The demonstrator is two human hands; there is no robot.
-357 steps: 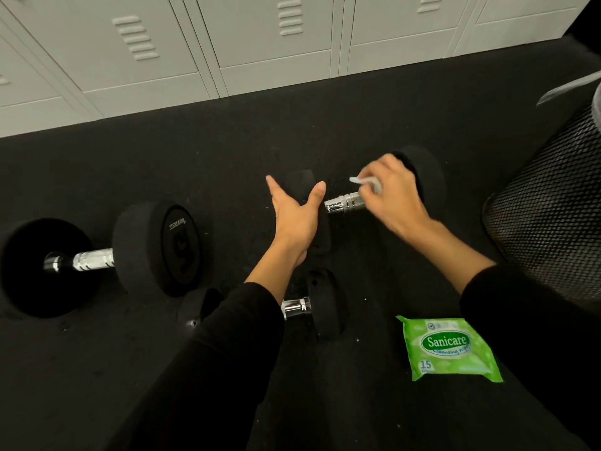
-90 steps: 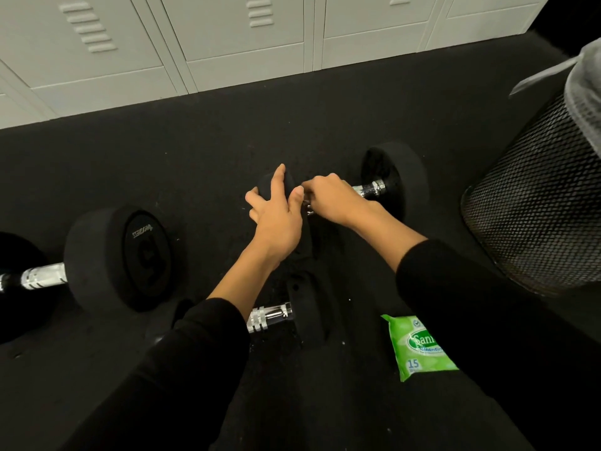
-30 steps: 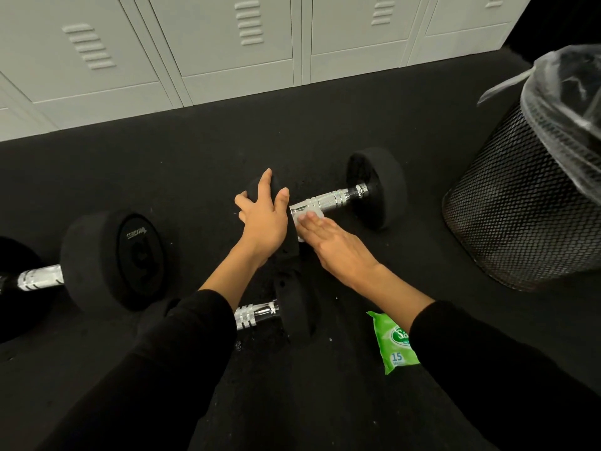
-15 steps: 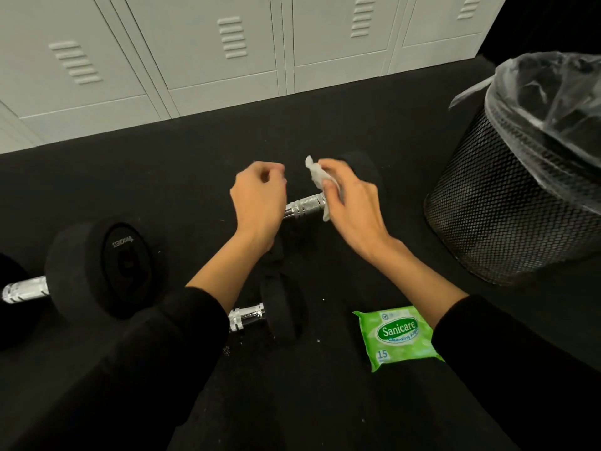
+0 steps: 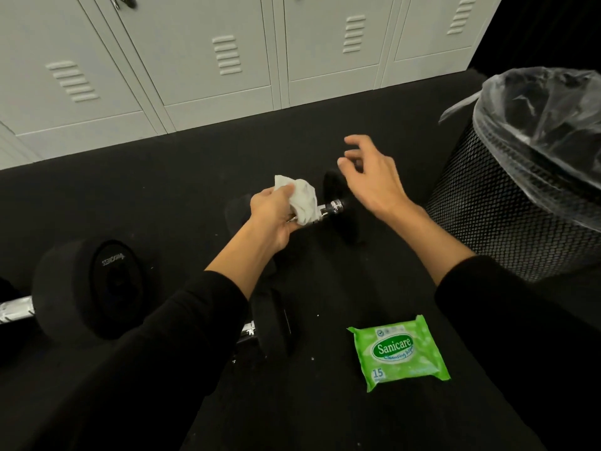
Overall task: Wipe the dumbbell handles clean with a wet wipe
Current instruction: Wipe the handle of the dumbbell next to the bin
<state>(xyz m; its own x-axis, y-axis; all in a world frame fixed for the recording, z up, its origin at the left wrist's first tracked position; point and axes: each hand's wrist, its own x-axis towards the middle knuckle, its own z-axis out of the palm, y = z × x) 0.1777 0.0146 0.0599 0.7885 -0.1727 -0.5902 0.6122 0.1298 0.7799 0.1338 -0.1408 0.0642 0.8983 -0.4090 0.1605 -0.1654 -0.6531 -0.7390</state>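
Now the left hand is closed around a crumpled white wet wipe, holding it against the chrome handle of the far dumbbell, whose black heads lie on the dark floor. Just beside it, the right hand hovers above the dumbbell's right head with fingers spread and loosely curled, gripping nothing. A second, smaller dumbbell lies nearer, partly hidden by the left sleeve, and a larger one sits at the left. A green Sanicare wipe pack marked 15 lies flat at the lower right, near a black mesh bin lined with clear plastic. Pale lockers run along the back.
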